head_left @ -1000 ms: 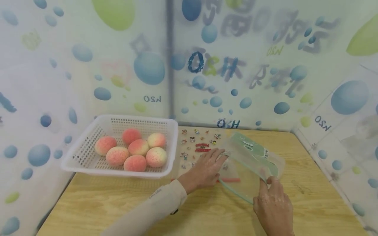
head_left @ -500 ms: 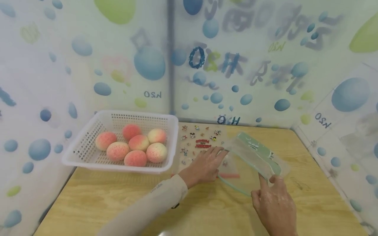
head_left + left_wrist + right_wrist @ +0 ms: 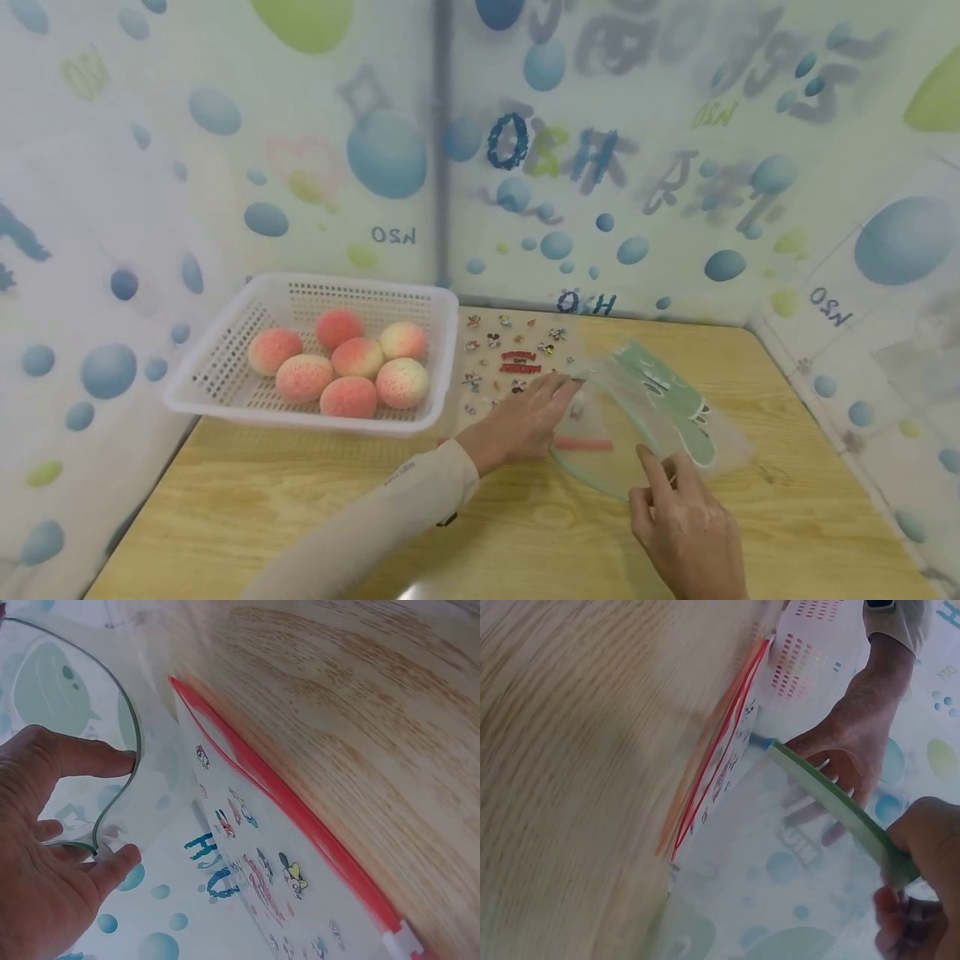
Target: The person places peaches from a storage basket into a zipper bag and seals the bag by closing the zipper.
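A clear zip bag [image 3: 667,400] with a green rim and green cartoon print is held with its mouth spread apart. My left hand [image 3: 525,421] holds the far left end of the mouth; in the left wrist view one finger presses the green rim [image 3: 138,739] outward. My right hand [image 3: 690,525] pinches the near right part of the rim, thumb and fingers around it in the right wrist view. Beneath my left hand lies another clear bag [image 3: 480,358] with cartoon figures, a red zip edge [image 3: 300,814] and a white slider [image 3: 403,941].
To the left stands a white plastic basket [image 3: 285,418] holding several peaches [image 3: 348,398]. The wooden table [image 3: 780,517] ends at patterned walls at the back and sides.
My right hand's fingers have shifted along the green rim and the bag's mouth has spread wider. My left hand has stayed almost where it was.
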The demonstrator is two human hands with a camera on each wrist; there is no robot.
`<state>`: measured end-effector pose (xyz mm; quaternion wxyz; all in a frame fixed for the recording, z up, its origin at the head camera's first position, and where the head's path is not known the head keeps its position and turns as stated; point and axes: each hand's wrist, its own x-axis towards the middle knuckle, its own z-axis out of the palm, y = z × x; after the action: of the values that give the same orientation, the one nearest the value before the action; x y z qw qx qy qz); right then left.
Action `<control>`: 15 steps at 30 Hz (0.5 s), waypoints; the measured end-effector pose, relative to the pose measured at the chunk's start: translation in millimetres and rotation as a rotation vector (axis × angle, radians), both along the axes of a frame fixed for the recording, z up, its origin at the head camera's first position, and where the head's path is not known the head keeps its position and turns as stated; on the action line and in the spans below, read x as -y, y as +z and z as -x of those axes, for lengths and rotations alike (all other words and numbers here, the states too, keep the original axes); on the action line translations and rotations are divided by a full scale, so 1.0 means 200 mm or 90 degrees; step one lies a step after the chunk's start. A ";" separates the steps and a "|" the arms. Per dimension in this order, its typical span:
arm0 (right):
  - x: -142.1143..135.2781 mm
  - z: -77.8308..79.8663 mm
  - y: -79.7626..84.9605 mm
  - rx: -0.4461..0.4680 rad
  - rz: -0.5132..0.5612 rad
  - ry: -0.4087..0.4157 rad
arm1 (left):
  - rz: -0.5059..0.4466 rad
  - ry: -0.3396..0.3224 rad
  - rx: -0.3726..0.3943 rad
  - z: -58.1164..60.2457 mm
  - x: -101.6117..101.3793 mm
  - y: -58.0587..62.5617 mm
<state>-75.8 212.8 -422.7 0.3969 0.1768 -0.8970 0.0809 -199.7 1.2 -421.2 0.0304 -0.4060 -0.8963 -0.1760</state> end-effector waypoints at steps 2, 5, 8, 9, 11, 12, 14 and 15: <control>0.02 0.00 0.00 -0.012 0.009 0.032 | -0.002 -0.004 0.002 0.00 0.00 0.00; 0.04 -0.01 0.01 -0.015 0.024 0.078 | -0.005 -0.014 0.012 -0.01 0.00 0.00; 0.05 -0.01 0.01 -0.004 0.027 0.092 | -0.010 -0.028 0.017 -0.02 0.00 -0.01; 0.06 0.00 0.00 0.000 0.026 0.092 | -0.016 -0.034 0.016 -0.02 0.00 -0.01; 0.07 0.00 -0.01 0.003 0.022 0.092 | -0.026 -0.045 0.017 -0.02 0.00 -0.01; 0.07 0.01 -0.01 0.007 0.026 0.095 | -0.026 -0.049 0.017 -0.03 0.00 -0.01; 0.08 0.02 -0.03 0.012 0.027 0.099 | -0.023 -0.064 0.008 -0.03 -0.01 -0.01; 0.09 0.02 -0.03 0.014 0.028 0.100 | -0.019 -0.072 -0.003 -0.03 -0.01 -0.01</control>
<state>-79.8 195.4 -429.3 0.3832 0.2369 -0.8828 0.1331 -194.3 3.7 -423.3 0.0285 -0.4562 -0.8690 -0.1897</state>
